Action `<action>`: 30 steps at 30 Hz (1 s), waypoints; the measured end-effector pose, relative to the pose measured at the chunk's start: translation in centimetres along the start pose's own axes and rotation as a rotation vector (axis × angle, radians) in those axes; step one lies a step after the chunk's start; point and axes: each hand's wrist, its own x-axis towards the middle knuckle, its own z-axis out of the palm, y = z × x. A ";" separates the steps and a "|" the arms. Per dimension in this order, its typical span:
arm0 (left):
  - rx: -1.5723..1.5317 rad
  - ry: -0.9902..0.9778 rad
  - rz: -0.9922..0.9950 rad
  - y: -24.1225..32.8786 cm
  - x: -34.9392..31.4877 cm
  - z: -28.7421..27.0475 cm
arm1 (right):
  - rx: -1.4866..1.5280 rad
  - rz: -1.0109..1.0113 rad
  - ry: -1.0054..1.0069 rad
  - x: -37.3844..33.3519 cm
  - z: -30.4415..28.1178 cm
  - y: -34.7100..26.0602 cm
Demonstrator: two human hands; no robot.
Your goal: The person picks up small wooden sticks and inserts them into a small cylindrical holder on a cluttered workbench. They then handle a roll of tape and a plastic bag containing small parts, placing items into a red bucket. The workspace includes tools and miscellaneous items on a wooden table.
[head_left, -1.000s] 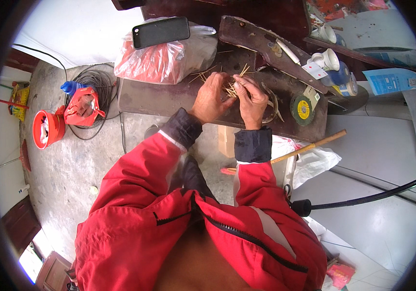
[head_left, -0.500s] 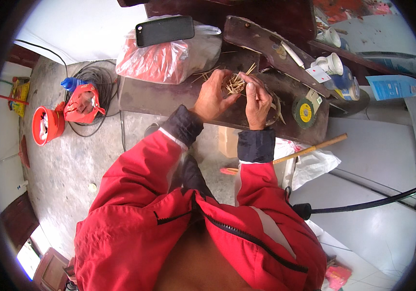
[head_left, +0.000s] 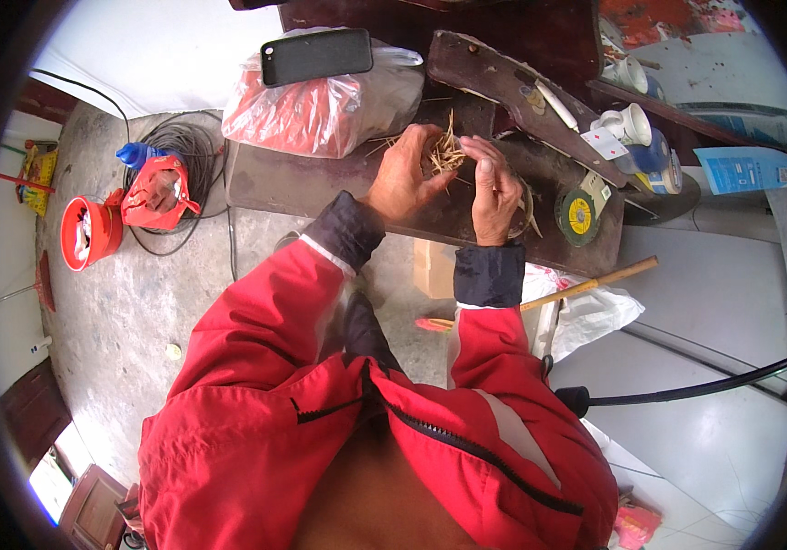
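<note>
Head view: toward twelve o'clock, left fingers (head_left: 418, 140) curl round gathered sticks (head_left: 445, 158), right fingers (head_left: 486, 176) stand open, seemingly empty; strays (head_left: 382, 143) lie ungathered.

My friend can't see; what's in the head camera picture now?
The left hand holds thin sticks over a brown table, the right hand close beside. Nearby are a black phone case on a plastic bag and a yellow-centred disc.

At upper centre, two hands (head_left: 400, 183) (head_left: 496, 194) and one cluster of thin sticks (head_left: 446, 156) are counted; at upper right, one playing card (head_left: 603, 142) and one round disc (head_left: 580, 217); at left, one red bucket (head_left: 108, 236)
</note>
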 end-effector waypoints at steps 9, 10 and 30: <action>-0.120 -0.029 -0.136 0.5 0.2 0.4 | 0.179 0.314 0.008 -1.8 -1.1 0.9; -0.095 -0.036 -0.120 0.6 0.3 0.4 | 0.138 0.333 -0.017 -2.1 -1.3 1.5; -0.152 0.009 -0.107 3.2 0.7 0.2 | 0.252 0.411 0.005 -1.5 0.5 1.0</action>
